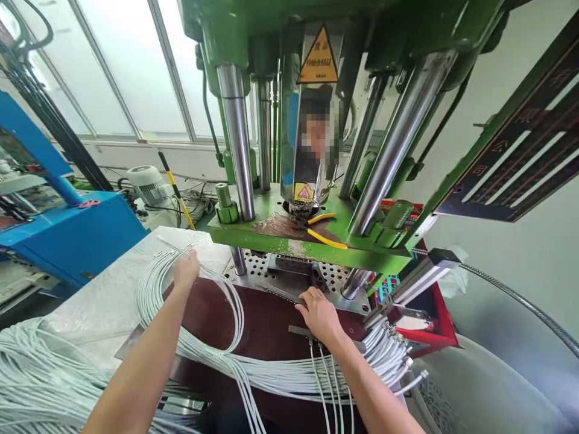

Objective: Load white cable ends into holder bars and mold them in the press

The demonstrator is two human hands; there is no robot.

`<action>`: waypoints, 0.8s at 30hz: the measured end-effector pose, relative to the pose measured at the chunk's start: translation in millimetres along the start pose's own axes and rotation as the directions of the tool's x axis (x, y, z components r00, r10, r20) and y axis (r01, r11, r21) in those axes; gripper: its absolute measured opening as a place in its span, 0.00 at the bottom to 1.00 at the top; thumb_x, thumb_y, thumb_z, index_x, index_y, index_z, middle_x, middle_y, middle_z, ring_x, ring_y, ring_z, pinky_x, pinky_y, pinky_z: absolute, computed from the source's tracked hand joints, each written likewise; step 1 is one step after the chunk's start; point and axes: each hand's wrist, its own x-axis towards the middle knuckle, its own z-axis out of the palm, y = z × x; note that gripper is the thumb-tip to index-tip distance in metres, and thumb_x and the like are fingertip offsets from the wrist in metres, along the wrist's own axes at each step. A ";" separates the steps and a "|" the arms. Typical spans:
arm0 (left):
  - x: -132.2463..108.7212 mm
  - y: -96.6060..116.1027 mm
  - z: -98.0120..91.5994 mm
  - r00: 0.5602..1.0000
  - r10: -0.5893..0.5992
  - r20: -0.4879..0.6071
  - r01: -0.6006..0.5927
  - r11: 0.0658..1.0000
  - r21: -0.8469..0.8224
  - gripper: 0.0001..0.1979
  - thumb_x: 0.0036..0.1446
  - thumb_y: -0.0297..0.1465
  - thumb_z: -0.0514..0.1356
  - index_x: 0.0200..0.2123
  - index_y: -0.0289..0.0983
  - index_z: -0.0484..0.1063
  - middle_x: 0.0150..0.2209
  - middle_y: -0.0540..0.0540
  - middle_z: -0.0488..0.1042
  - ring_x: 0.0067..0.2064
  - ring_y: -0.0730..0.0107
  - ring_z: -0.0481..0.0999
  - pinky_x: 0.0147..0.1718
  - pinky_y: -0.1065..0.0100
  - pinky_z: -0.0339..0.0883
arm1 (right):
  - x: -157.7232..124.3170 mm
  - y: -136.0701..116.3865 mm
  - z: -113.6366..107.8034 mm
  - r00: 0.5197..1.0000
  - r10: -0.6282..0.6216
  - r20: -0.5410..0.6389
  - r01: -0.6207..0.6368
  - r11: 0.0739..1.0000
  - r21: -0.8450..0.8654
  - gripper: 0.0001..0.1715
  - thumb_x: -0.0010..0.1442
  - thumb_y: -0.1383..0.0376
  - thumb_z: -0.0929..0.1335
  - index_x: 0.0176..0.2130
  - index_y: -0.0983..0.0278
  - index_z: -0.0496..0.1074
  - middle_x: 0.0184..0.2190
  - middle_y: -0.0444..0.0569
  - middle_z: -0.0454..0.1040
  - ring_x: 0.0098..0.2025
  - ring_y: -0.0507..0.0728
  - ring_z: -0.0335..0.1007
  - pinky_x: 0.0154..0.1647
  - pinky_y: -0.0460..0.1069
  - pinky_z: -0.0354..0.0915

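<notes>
My left hand (186,269) is closed around the white cables (151,283) at the upper end of their coil, left of the press. At the front edge of the press's perforated plate (337,274), my right hand (316,307) has its fingers bent over a dark metal strip (284,295); what lies under the fingertips is hidden. A small grey metal bar (298,330) lies just below that hand, with several thin cables hanging from it. The long cable bundle (271,374) crosses the brown board (205,307), its metal-tipped ends at the right.
The green press plate (271,232) bears yellow-handled pliers (328,241). Chrome columns (236,132) rise at both sides. A red bin (446,319) stands at the right. More white cables (31,374) lie at the lower left, and a blue machine (85,235) is farther left.
</notes>
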 end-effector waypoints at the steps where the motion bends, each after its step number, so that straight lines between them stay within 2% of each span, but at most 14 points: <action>1: 2.7 -4.4 5.2 0.999 -0.030 0.043 0.029 0.999 0.030 0.15 0.64 0.41 0.56 0.42 0.34 0.71 0.35 0.48 0.75 0.31 0.71 0.74 0.32 0.64 0.71 | 0.7 -0.7 -0.4 1.000 0.000 -0.005 0.000 1.000 -0.003 0.02 0.62 0.66 0.68 0.36 0.62 0.73 0.40 0.53 0.73 0.46 0.61 0.71 0.45 0.53 0.69; 3: 3.6 -10.0 14.7 0.993 -0.068 0.101 0.061 0.995 0.076 0.16 0.62 0.42 0.58 0.41 0.34 0.72 0.36 0.47 0.75 0.34 0.69 0.75 0.36 0.62 0.72 | 2.1 -2.6 -1.9 1.000 0.000 -0.007 0.000 1.000 -0.009 0.02 0.62 0.66 0.69 0.37 0.62 0.73 0.39 0.53 0.73 0.46 0.61 0.71 0.45 0.53 0.69; 5: 0.0 -11.3 21.1 0.986 -0.062 0.157 0.045 0.992 0.114 0.17 0.62 0.42 0.57 0.37 0.32 0.72 0.36 0.43 0.76 0.37 0.63 0.76 0.39 0.58 0.70 | 2.5 -5.3 -4.6 1.000 0.007 0.004 -0.007 1.000 -0.013 0.02 0.61 0.66 0.69 0.37 0.63 0.73 0.40 0.53 0.73 0.47 0.61 0.71 0.44 0.53 0.69; 8: -18.9 -9.2 26.1 0.960 0.032 0.277 -0.069 0.990 0.125 0.17 0.62 0.41 0.54 0.28 0.34 0.70 0.32 0.37 0.77 0.41 0.52 0.77 0.40 0.57 0.66 | 0.8 -9.6 -10.3 0.998 0.038 0.046 -0.037 0.999 -0.017 0.04 0.62 0.65 0.69 0.38 0.63 0.73 0.41 0.54 0.73 0.48 0.61 0.70 0.46 0.53 0.68; 9: -30.8 -8.7 27.2 0.939 0.080 0.333 -0.122 0.987 0.107 0.16 0.61 0.41 0.53 0.26 0.36 0.68 0.31 0.38 0.77 0.40 0.51 0.77 0.40 0.59 0.65 | 0.2 -10.1 -12.6 0.997 0.054 0.063 -0.053 0.998 -0.018 0.05 0.62 0.64 0.69 0.39 0.63 0.73 0.42 0.54 0.73 0.49 0.61 0.69 0.48 0.53 0.68; 11: -64.5 -8.6 27.3 0.862 0.166 0.478 -0.208 0.978 0.035 0.16 0.59 0.43 0.54 0.25 0.39 0.66 0.27 0.45 0.76 0.34 0.58 0.76 0.37 0.64 0.65 | -0.4 -8.0 -18.4 0.991 0.093 0.097 -0.092 0.996 -0.017 0.07 0.63 0.63 0.68 0.41 0.63 0.73 0.44 0.54 0.73 0.50 0.60 0.69 0.49 0.53 0.67; 12: -85.7 -9.0 25.8 0.791 0.210 0.575 -0.239 0.971 -0.027 0.17 0.57 0.45 0.55 0.24 0.40 0.66 0.24 0.48 0.74 0.29 0.62 0.75 0.34 0.66 0.65 | -0.8 -5.2 -22.2 0.987 0.113 0.110 -0.112 0.994 -0.014 0.09 0.63 0.62 0.68 0.43 0.63 0.73 0.45 0.55 0.72 0.51 0.60 0.68 0.50 0.53 0.67; 14: -132.2 -9.9 19.5 0.546 0.318 0.775 -0.236 0.946 -0.222 0.18 0.56 0.48 0.54 0.24 0.41 0.66 0.22 0.51 0.72 0.26 0.65 0.73 0.29 0.68 0.63 | -3.3 3.1 -32.2 0.981 0.142 0.130 -0.143 0.990 0.001 0.13 0.65 0.60 0.67 0.46 0.63 0.72 0.47 0.55 0.72 0.52 0.60 0.68 0.51 0.53 0.66; 15: -155.3 -10.1 15.6 0.419 0.336 0.843 -0.240 0.937 -0.254 0.18 0.55 0.49 0.54 0.24 0.41 0.67 0.21 0.52 0.71 0.25 0.65 0.71 0.27 0.69 0.61 | -5.8 7.9 -38.3 0.979 0.148 0.140 -0.151 0.988 0.013 0.13 0.66 0.59 0.66 0.47 0.63 0.72 0.47 0.54 0.73 0.52 0.59 0.69 0.51 0.52 0.66; 17: -196.1 -9.9 9.3 0.260 0.339 0.904 -0.273 0.924 -0.268 0.19 0.56 0.47 0.54 0.22 0.41 0.68 0.18 0.52 0.69 0.24 0.67 0.69 0.26 0.69 0.58 | -14.2 17.0 -51.1 0.976 0.140 0.168 -0.149 0.988 0.046 0.12 0.68 0.59 0.64 0.46 0.62 0.73 0.44 0.50 0.75 0.48 0.56 0.71 0.48 0.50 0.66; 19: -226.2 -10.1 8.4 0.145 0.295 0.944 -0.277 0.929 -0.247 0.21 0.56 0.46 0.55 0.18 0.40 0.67 0.17 0.51 0.69 0.22 0.68 0.67 0.25 0.68 0.55 | -25.9 23.5 -61.5 0.973 0.110 0.204 -0.129 0.988 0.080 0.11 0.67 0.61 0.64 0.43 0.61 0.74 0.40 0.46 0.76 0.42 0.52 0.73 0.44 0.47 0.67; 21: -246.9 -12.2 14.2 0.071 0.246 0.967 -0.237 0.946 -0.223 0.23 0.54 0.47 0.58 0.14 0.40 0.63 0.14 0.52 0.66 0.20 0.70 0.64 0.23 0.68 0.52 | -38.6 26.3 -66.9 0.969 0.068 0.237 -0.095 0.990 0.102 0.08 0.65 0.64 0.66 0.41 0.61 0.75 0.38 0.45 0.76 0.39 0.51 0.74 0.41 0.46 0.67; 24: -271.2 -18.0 31.2 -0.036 0.107 0.994 0.044 0.993 -0.105 0.23 0.51 0.48 0.61 0.14 0.40 0.61 0.12 0.53 0.65 0.17 0.71 0.64 0.22 0.69 0.53 | -54.1 24.4 -65.8 0.963 -0.003 0.270 -0.027 0.994 0.107 0.08 0.59 0.68 0.69 0.41 0.62 0.75 0.39 0.46 0.76 0.44 0.54 0.72 0.45 0.48 0.66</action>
